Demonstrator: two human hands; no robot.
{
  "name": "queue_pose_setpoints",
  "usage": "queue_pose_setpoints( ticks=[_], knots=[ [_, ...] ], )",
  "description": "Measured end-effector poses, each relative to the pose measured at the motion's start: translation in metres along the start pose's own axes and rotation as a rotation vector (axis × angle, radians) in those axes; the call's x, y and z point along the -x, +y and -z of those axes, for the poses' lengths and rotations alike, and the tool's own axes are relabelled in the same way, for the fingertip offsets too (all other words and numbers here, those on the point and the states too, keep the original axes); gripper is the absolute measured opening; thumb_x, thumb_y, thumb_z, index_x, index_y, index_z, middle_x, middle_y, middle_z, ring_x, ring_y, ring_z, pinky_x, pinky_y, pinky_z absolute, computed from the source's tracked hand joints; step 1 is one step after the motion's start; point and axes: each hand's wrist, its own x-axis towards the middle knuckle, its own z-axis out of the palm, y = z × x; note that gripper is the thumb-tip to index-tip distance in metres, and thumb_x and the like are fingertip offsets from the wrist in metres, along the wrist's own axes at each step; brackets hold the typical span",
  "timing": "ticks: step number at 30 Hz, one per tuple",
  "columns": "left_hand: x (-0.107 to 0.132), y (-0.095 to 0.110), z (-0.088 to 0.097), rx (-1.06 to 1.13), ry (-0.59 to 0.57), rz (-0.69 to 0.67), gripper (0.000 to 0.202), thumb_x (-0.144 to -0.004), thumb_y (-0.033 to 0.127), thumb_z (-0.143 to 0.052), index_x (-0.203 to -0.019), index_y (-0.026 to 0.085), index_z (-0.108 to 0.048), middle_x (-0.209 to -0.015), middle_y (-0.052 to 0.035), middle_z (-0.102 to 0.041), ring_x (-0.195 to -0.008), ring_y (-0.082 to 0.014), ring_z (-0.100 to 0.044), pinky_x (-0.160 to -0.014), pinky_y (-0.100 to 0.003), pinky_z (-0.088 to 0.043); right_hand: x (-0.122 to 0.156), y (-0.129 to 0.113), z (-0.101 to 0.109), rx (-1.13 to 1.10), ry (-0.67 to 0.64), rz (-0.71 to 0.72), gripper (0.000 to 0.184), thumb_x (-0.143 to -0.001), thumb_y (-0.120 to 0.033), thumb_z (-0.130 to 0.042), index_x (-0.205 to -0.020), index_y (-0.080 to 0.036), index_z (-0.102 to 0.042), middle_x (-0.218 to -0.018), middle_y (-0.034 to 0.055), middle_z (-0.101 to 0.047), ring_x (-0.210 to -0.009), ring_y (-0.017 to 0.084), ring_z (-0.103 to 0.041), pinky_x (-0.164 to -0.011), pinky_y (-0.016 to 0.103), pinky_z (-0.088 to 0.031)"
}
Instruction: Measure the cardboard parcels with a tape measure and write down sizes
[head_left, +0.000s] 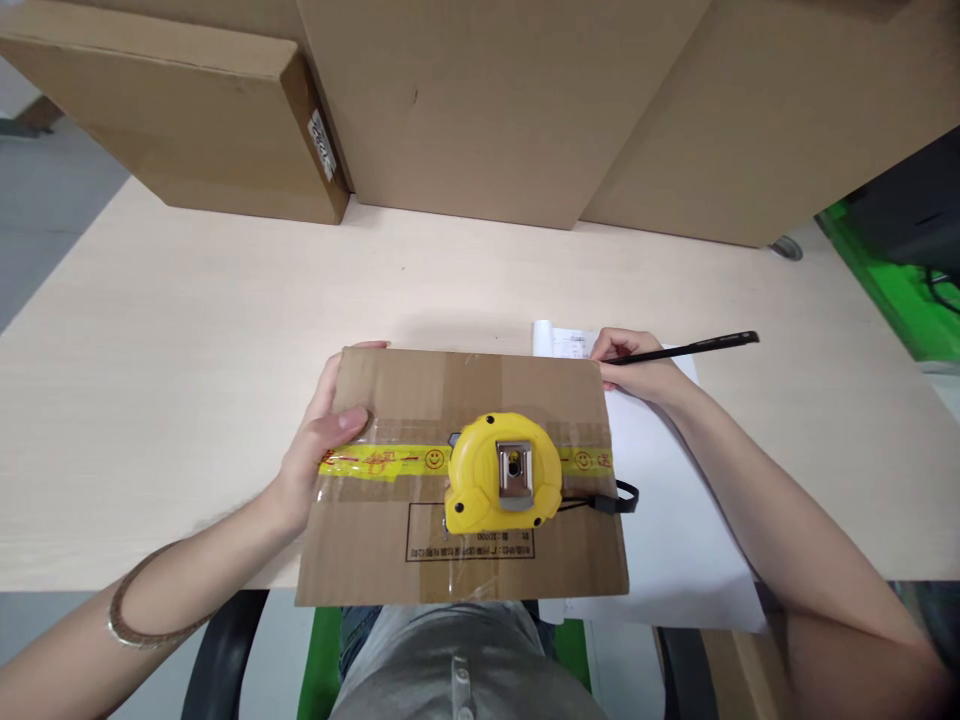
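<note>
My left hand [321,440] grips the left edge of a cardboard box [405,400], thumb on top and fingers round the side. Yellow printed tape [405,461] runs across the box's top face. On that face lies a yellow tape measure [504,474], its belt clip upward and its black wrist strap [619,497] reaching past the right edge. A black pen [690,349] is held in my right hand [630,362], beside the box's far right corner and over white paper [667,520]. The box hides part of the paper and the pen's tip is out of sight.
Large cardboard boxes [480,110] stand along the back of the pale table [262,290]. A smaller flat box [217,130] leans at the back left. A dark object [907,220] is at the far right. Chair armrests [225,650] flank my body.
</note>
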Motion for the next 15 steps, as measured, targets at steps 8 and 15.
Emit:
queue_pose_setpoints(
  ticks=[8,15],
  knots=[
    [0.0005,0.0017,-0.0019,0.008,0.018,0.011,0.062,-0.069,0.037,-0.079,-0.128,0.030,-0.059,-0.111,-0.0029,-0.067,-0.087,-0.0247,-0.068,-0.070,-0.038,-0.060,0.0002,0.0021,0.0026,0.014,0.004,-0.002,0.036,-0.070,-0.037,-0.090,-0.063,-0.021,-0.059,-0.053,-0.0018,-0.061,-0.047,0.009,-0.052,-0.047,0.023,-0.040],
    [0.0003,0.0028,-0.0023,-0.012,0.035,0.019,0.063,-0.067,0.036,-0.079,-0.126,0.030,-0.059,-0.111,-0.0022,-0.066,-0.088,-0.0252,-0.068,-0.072,-0.038,-0.059,0.0010,0.0038,0.0036,0.041,-0.015,0.002,0.035,-0.072,-0.037,-0.090,-0.064,-0.021,-0.059,-0.053,-0.0024,-0.059,-0.048,0.009,-0.053,-0.046,0.023,-0.037]
  ],
)
